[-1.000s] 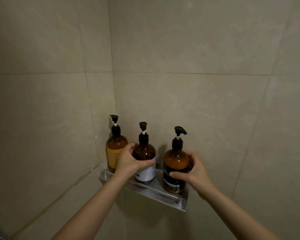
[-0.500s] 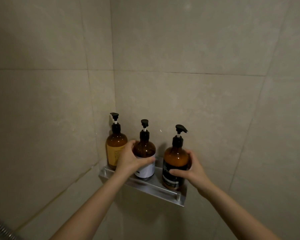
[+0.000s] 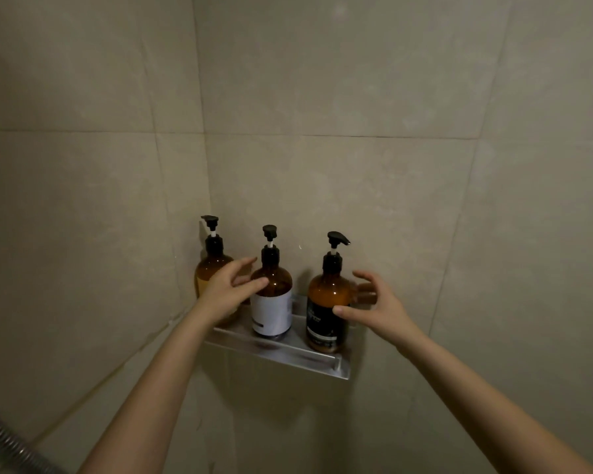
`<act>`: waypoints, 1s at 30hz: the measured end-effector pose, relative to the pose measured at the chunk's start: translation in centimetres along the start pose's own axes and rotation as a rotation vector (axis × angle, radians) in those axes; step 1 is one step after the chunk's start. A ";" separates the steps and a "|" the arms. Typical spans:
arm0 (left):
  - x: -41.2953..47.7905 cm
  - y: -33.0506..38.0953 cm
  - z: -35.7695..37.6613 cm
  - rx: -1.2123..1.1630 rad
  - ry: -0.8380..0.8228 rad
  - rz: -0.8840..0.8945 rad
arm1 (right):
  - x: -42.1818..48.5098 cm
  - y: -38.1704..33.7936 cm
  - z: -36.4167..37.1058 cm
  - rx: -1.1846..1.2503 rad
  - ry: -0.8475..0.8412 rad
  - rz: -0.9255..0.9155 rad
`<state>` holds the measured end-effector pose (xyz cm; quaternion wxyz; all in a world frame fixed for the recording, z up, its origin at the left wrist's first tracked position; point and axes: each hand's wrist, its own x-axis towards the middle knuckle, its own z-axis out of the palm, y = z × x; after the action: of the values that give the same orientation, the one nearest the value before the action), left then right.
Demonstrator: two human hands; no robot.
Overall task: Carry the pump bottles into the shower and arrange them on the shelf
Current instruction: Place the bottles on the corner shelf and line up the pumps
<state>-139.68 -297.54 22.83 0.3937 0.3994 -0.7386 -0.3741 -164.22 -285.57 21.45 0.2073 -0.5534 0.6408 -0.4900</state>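
Three amber pump bottles stand upright in a row on a metal corner shelf (image 3: pixel 288 357). The left bottle (image 3: pixel 210 268) has a yellowish label and is partly hidden by my left hand (image 3: pixel 228 290). The middle bottle (image 3: pixel 272 302) carries a white label, the right bottle (image 3: pixel 326 302) a black one. My left hand hovers with fingers spread just left of the middle bottle, thumb near its shoulder. My right hand (image 3: pixel 374 306) is open beside the right bottle, thumb close to its label, fingers apart behind it.
Beige tiled walls meet in a corner directly behind the shelf. A ribbed metal shower hose (image 3: pixel 4 443) crosses the lower left corner of the view. Bare wall lies to the right of the shelf.
Both hands have let go of the bottles they were gripping. Their fingers have opened and drawn slightly back. The bottles stay standing on the shelf.
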 end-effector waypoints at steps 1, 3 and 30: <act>0.1 0.3 -0.3 -0.018 0.007 0.017 | 0.0 -0.3 0.0 -0.013 -0.001 -0.003; 0.4 0.9 -0.6 -0.035 0.018 0.035 | 0.2 -1.2 0.0 -0.052 0.001 -0.024; 1.6 0.3 -0.6 0.104 -0.032 0.058 | 2.9 -2.6 -0.4 -0.245 -0.095 -0.019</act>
<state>-139.86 -298.99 23.79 0.3713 0.3917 -0.7744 -0.3301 -164.15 -287.81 24.63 0.1636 -0.6031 0.6801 -0.3834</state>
